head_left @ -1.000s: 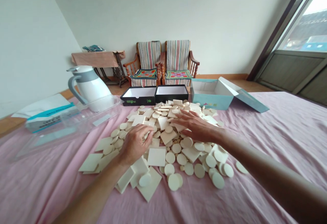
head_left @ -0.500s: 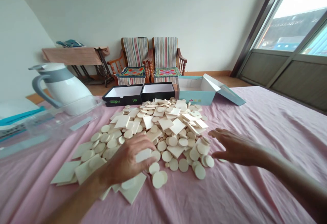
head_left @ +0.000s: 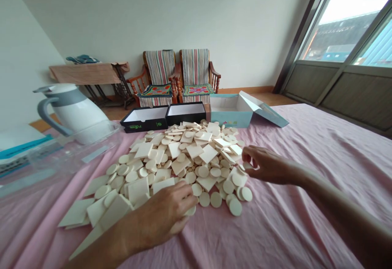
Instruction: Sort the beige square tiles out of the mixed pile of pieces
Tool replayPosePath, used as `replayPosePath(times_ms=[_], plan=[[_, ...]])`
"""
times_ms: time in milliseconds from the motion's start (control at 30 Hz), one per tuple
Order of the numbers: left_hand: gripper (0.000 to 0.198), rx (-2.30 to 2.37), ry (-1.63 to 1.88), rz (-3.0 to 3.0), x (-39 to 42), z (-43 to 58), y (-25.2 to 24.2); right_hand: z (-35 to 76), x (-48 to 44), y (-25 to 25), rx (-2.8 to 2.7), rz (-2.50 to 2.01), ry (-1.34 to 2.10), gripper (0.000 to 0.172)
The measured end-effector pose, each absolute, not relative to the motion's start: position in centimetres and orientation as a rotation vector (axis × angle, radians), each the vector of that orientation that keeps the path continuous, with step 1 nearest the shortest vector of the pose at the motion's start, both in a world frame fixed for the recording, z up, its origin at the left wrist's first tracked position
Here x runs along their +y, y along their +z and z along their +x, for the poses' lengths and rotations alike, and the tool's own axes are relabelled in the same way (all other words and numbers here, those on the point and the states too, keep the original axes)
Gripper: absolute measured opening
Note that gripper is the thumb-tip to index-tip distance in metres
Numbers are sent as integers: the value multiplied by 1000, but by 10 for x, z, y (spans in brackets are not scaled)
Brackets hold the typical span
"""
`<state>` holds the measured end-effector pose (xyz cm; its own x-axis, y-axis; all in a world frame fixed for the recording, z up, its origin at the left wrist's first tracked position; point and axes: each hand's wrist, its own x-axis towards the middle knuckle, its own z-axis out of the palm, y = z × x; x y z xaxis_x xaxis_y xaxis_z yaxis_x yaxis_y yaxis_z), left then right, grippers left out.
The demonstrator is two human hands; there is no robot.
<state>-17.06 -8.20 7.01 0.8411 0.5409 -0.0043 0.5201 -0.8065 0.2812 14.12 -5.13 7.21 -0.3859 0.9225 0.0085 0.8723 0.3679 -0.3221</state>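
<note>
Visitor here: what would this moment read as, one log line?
left hand: at pile edge | right hand: fingertips by small disc | pile: cream discs, squares

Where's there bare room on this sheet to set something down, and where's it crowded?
Bare pink sheet lies right of the right hand, below the teal box. Another patch lies left of the pile of cream discs and squares, below the clear plastic box. That pile crowds the middle, around the left hand.
</note>
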Motion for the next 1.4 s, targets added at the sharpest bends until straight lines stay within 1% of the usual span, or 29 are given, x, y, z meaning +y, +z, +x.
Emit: replayPosePath(times_ms=[67,133,200,300,367,533,667,733,933,1100,1267,1400], plan=[[19,831,221,2745,-68,-176,75,129,-34,79,-2332,-1488,408,7],[23,897,363,2779,-51,-184,76,120,-12,80,-2233,-1350,462,17],[26,1026,550,2827,-34,-192,72,119,13,76,-2121,-1338,454,22],[30,1252,815,2832,-18,-203,60,130,52,57,-1874,-1721,262,22],[28,1318,928,2804,-15,-207,51,140,74,40,-1748,-1935,191,28],[15,1344,976,2790,-19,-206,35,146,105,2,-1671,-2059,222,40],[14,1357,946,2768,-22,-204,29,141,115,-9,-1617,-2085,251,47],[14,1363,948,2753,-22,-204,27,140,116,-11,-1603,-2080,283,46],[14,1353,979,2718,-22,-207,22,140,116,-12,-1598,-2035,445,34],[13,1337,1012,2718,-23,-207,22,132,112,-5,-1533,-1983,532,34],[13,1331,1003,2733,-23,-208,21,129,102,2,-1455,-1866,721,26],[13,1326,1002,2738,-24,-209,19,125,95,15,-1356,-1732,808,29]])
